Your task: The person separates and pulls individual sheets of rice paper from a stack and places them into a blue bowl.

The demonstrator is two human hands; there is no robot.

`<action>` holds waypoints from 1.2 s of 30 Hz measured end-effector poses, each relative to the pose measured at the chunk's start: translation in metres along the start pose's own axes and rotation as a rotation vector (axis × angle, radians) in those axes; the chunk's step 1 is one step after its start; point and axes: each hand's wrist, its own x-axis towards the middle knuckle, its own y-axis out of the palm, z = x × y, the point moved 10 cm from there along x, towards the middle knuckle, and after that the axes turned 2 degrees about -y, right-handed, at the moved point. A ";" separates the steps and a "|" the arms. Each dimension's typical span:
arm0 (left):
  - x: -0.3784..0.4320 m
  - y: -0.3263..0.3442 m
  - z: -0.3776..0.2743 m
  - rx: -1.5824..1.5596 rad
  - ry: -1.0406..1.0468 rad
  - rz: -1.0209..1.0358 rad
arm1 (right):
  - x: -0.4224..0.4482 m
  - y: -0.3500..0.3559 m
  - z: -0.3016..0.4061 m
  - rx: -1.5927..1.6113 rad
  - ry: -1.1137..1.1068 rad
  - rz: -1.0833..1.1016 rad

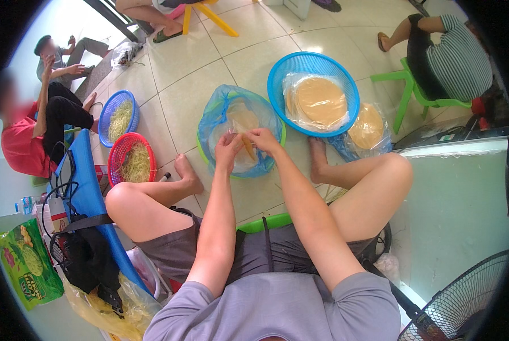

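Observation:
My left hand (228, 147) and my right hand (259, 140) are close together over a basket lined with a blue plastic bag (211, 113). Between their fingers they hold a thin tan sheet (249, 147), seen nearly edge-on, with some clear plastic film (238, 125) by the fingertips. Inside the bag lie clear wrapping and more tan, round sheets (242, 114). A blue plastic basket (272, 87) to the right holds a stack of round, tan sheets (321, 100) in clear plastic. Beyond it another wrapped stack (365, 126) rests on blue plastic on the floor.
Blue-violet (105, 115) and red (110, 162) baskets of pale green shreds stand at left. A person in red (24, 143) and another in grey (58, 59) sit beyond. A person in stripes (461, 59) sits at right. A fan (463, 294) stands at lower right.

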 end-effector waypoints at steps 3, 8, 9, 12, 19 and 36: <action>0.002 0.003 0.001 -0.026 -0.029 -0.018 | 0.004 -0.002 -0.004 0.038 0.027 0.023; 0.006 -0.002 0.002 -0.443 -0.164 0.092 | -0.012 0.024 0.054 -0.422 -0.254 0.040; 0.005 0.010 -0.005 -0.549 -0.177 0.222 | -0.013 0.021 0.062 -0.541 -0.305 -0.024; -0.005 0.033 -0.017 -0.708 -0.197 0.366 | -0.015 0.006 0.082 -0.832 -0.364 -0.176; 0.007 -0.050 0.036 0.043 -0.247 -0.280 | -0.063 -0.100 0.239 -0.877 -0.499 -0.736; -0.008 -0.090 0.030 0.872 -0.079 -0.659 | -0.029 -0.227 0.051 -1.337 -0.101 -0.564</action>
